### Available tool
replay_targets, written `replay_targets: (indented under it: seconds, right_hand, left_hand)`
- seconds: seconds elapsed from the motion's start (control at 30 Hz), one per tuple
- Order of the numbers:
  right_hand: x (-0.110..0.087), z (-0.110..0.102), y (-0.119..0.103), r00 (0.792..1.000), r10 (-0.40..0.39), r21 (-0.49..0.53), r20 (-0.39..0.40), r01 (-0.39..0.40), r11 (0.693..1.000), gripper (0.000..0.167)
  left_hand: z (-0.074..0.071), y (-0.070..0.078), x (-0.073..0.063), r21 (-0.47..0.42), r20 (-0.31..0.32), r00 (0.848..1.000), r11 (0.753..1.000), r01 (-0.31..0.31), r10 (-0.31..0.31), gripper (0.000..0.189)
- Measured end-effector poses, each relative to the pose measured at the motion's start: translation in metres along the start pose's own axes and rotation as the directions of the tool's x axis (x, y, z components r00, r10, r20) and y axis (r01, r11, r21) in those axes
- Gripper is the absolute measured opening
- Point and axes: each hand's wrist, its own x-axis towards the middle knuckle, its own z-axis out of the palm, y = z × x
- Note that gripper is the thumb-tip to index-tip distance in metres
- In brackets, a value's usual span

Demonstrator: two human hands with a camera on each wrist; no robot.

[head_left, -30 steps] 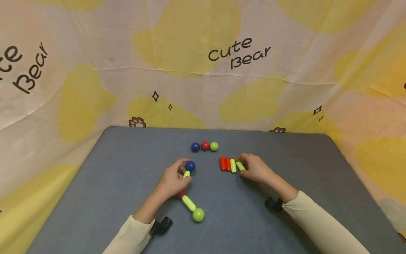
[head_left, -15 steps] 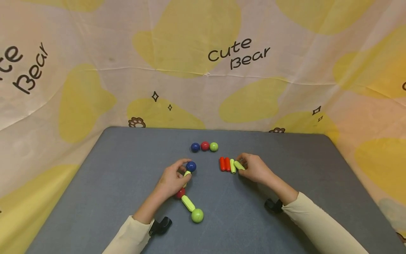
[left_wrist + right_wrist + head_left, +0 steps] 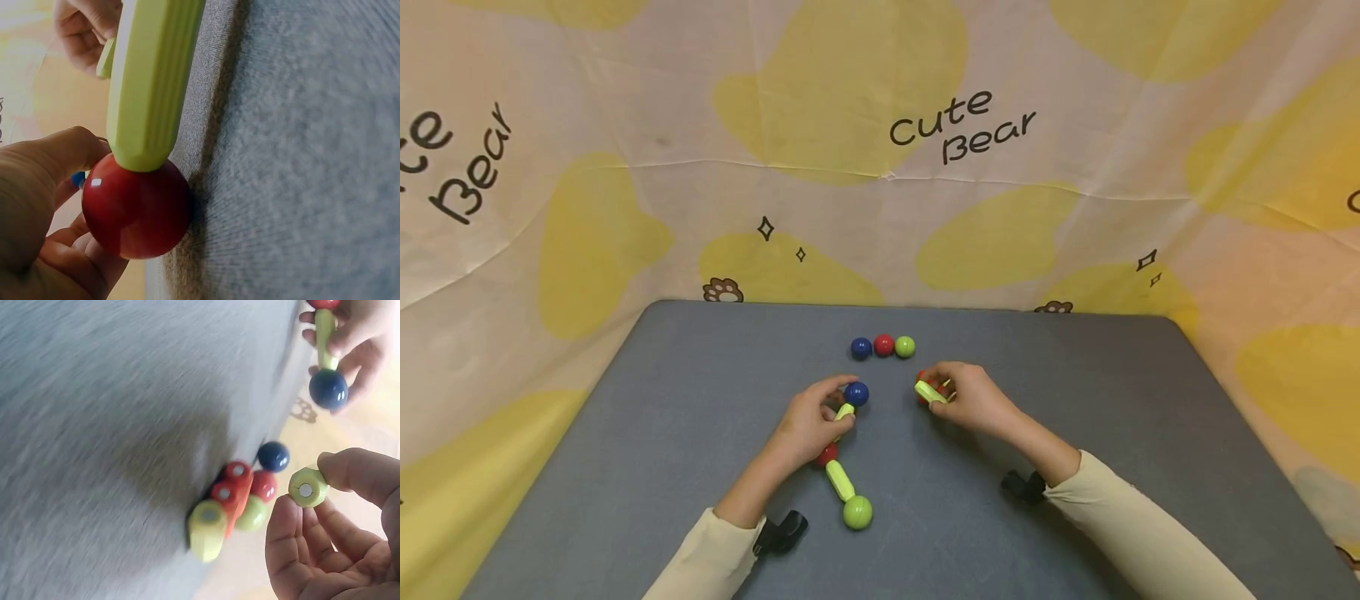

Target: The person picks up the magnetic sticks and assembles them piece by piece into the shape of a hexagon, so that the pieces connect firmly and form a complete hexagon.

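Observation:
My left hand (image 3: 805,425) grips a yellow-green magnetic rod (image 3: 846,412) between thumb and fingers. A blue ball (image 3: 857,394) sits on its far end, close to the fingertips. At its near end is a red ball (image 3: 827,453), partly behind the hand. From that ball a second yellow-green rod (image 3: 840,481) runs to a green ball (image 3: 858,512), forming a bent chain. My right hand (image 3: 977,400) pinches a loose yellow-green magnetic rod (image 3: 307,487), whose silver end shows in the right wrist view. This rod is apart from the blue ball.
Two red rods (image 3: 225,495) and a yellow-green rod (image 3: 207,531) lie side by side below the right hand, mostly hidden in the head view. Behind them are a blue ball (image 3: 861,348), a red ball (image 3: 883,345) and a green ball (image 3: 905,347) on the grey table (image 3: 647,433).
My right hand has picked up the outermost yellow-green rod and carried it left, over the other rods. The left hand's chain has turned slightly, its green ball shifting left and its blue ball right.

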Motion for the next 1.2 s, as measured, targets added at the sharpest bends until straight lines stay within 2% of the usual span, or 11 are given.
replay_targets:
  seconds: [0.53,1.2]
  right_hand:
    - [0.02,0.027,-0.017,0.995,-0.064,0.046,0.075,0.061,0.997,0.027]
    - [0.027,0.034,-0.023,0.993,-0.088,0.019,0.074,0.086,0.996,0.02]
  left_hand:
    - [0.001,0.0,0.001,-0.027,0.006,0.999,0.998,-0.049,0.049,0.052]
    - [0.002,0.002,0.001,-0.013,0.013,0.999,0.999,-0.035,0.035,0.049]
